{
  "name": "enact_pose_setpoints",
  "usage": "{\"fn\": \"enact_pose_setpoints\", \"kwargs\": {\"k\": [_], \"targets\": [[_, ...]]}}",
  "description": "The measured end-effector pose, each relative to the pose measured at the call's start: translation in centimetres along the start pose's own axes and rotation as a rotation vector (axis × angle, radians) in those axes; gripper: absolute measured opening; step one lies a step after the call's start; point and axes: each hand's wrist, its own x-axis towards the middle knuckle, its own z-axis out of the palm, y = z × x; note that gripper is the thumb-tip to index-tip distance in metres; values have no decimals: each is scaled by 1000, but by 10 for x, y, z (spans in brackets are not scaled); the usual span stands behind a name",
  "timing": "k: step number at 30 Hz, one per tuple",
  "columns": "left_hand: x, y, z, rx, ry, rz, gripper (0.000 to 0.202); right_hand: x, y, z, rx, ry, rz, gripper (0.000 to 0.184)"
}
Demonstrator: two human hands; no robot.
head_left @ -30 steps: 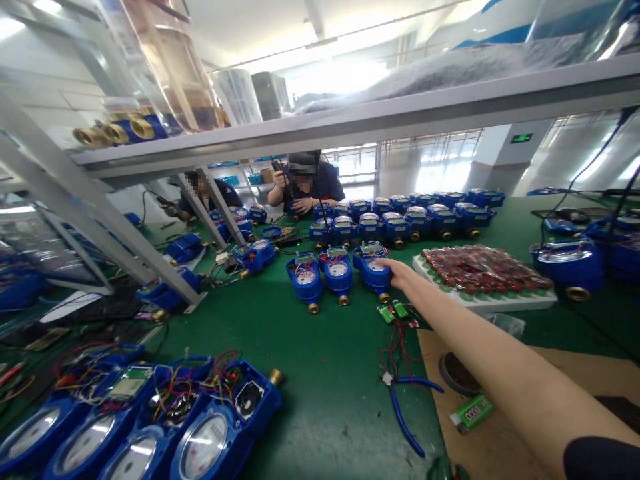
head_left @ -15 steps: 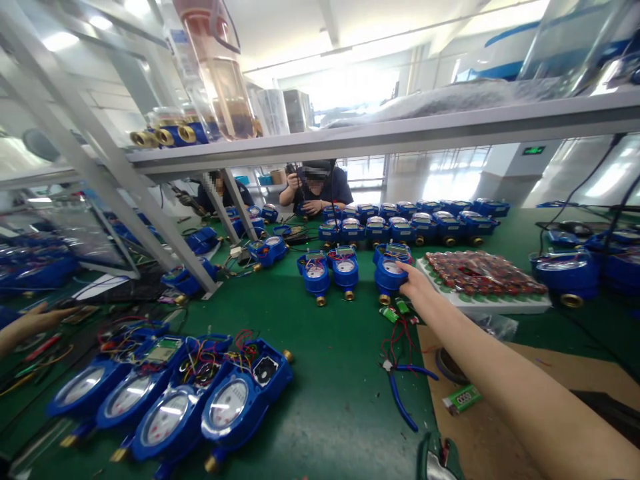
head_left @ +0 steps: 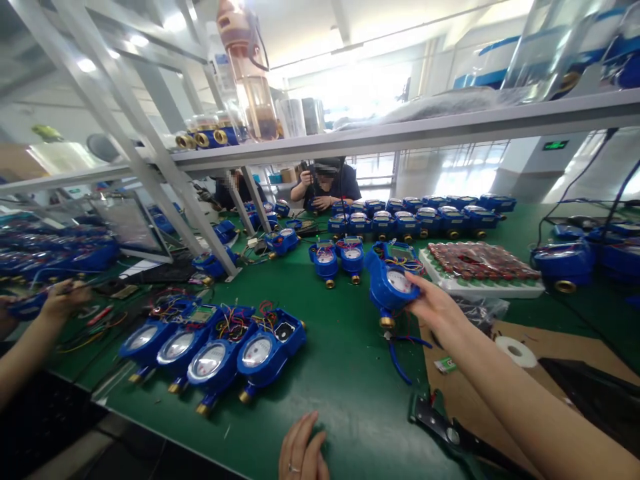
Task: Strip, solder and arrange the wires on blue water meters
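My right hand (head_left: 431,301) grips the right side of a blue water meter (head_left: 387,293). The meter is raised off the green table and tilted, with its round dial toward me and its brass end pointing down. Two more water meters (head_left: 326,260) stand just left of it. Below it lie blue-handled cutters (head_left: 399,360), partly hidden. My left hand (head_left: 303,448) shows at the bottom edge, over the table's near side, fingers stretched and holding nothing. To its upper left sits a row of opened water meters (head_left: 207,363) with coloured wires exposed.
A white tray of red-topped cells (head_left: 485,270) is at right. Black-handled pliers (head_left: 450,430), a white tape roll (head_left: 515,351) and cardboard (head_left: 470,380) lie nearer. At far left a co-worker's hand (head_left: 63,300) works. A shelf (head_left: 400,137) crosses above; another person (head_left: 333,183) sits opposite.
My right hand has lifted the water meter off the table and brought it nearer. My left hand has come into view at the bottom. The view has shifted, uncovering the tape roll.
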Motion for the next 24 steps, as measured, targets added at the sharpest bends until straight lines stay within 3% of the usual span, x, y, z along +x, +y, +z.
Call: {"fn": "enact_pose_setpoints", "kwargs": {"k": [6,11,17,24], "targets": [[7,2,-16,-113,-150,-21,27,-80,58,-19,-38,-80,193,16],[20,13,-30,-210,-234,-117,25,-127,94,-35,-42,-68,272,16],[65,29,-36,-320,-276,-128,23,-149,109,-37,-55,-67,296,24],[129,48,-15,-411,-465,-113,20,-153,116,-39,-88,-121,225,41]]}}
